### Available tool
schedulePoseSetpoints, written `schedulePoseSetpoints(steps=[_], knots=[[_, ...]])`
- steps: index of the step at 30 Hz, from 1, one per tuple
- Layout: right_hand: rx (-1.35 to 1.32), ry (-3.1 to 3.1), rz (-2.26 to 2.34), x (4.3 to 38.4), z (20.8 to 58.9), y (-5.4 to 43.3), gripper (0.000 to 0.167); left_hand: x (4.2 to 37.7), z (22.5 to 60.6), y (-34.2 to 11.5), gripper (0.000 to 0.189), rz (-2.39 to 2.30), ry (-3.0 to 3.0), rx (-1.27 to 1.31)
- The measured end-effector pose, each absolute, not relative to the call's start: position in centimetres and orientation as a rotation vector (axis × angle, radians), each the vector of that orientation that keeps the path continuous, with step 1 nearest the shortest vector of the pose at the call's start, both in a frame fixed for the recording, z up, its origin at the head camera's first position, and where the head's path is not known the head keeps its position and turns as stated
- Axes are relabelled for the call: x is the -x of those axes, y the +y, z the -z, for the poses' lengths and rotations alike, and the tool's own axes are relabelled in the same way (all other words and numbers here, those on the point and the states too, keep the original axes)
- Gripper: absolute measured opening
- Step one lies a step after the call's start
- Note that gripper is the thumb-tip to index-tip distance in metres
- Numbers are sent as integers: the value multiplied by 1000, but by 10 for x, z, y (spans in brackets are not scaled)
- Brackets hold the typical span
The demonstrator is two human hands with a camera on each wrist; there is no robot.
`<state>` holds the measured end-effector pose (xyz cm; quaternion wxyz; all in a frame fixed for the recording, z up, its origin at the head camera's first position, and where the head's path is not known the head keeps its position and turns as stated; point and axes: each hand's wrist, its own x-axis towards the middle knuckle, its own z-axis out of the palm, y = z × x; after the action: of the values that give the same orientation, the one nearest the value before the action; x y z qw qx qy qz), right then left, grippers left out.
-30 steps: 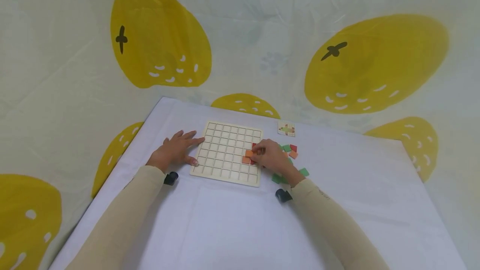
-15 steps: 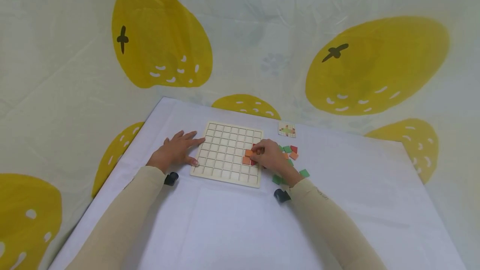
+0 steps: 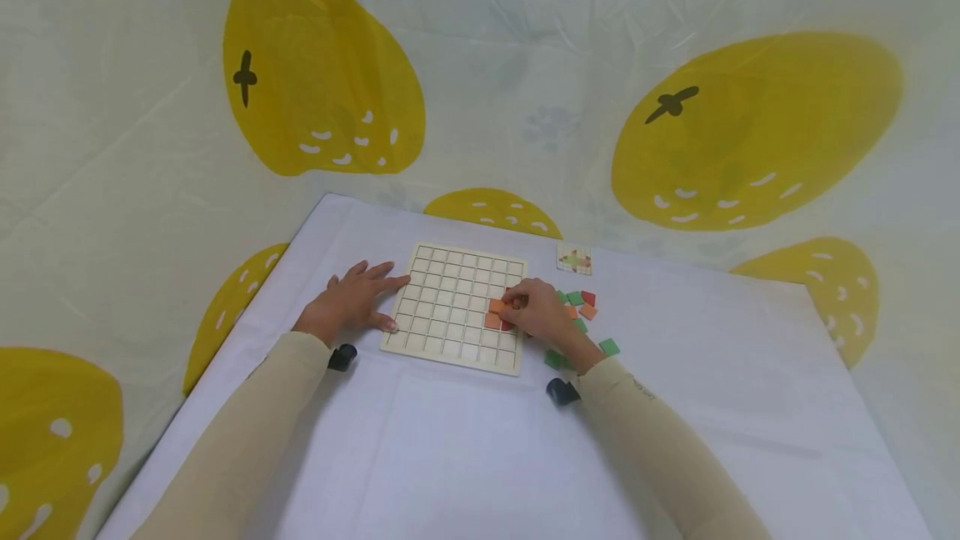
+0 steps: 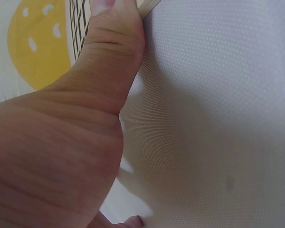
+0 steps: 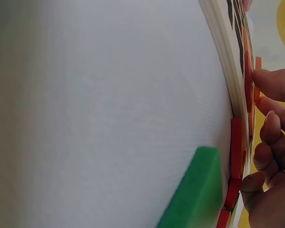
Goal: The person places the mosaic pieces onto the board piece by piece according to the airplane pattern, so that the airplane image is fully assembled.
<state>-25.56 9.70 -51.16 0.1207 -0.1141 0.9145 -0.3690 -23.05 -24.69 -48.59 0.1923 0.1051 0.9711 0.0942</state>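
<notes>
A pale wooden grid board [image 3: 442, 307] lies on the white table. My left hand [image 3: 348, 302] spreads its fingers at the board's left side, with a fingertip and the thumb touching the rim. Over the board's right side, my right hand [image 3: 542, 311] pinches an orange square tile [image 3: 496, 306] between thumb and finger. The right wrist view shows that orange tile [image 5: 258, 64] just above the board's surface. Beneath and beside it on the board are another orange tile [image 3: 492, 321] and red tiles [image 3: 507, 326], partly hidden by the fingers.
Loose green tiles [image 3: 609, 347], an orange tile [image 3: 588, 312] and a red tile [image 3: 588, 298] lie right of the board, some hidden behind my right hand. A small pattern card [image 3: 574, 259] lies at the table's back edge. A fruit-print curtain [image 3: 525, 90] hangs behind.
The pinched orange tile has shifted very slightly left over the board. Both hands otherwise keep their places.
</notes>
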Motion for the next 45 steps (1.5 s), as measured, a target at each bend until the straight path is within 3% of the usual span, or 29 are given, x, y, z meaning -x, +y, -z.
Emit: schedulePoseSetpoints(steps=[45], knots=[[270,2686,1054,256,511,89,24,230,486,-245,95,-236,2732,-277]])
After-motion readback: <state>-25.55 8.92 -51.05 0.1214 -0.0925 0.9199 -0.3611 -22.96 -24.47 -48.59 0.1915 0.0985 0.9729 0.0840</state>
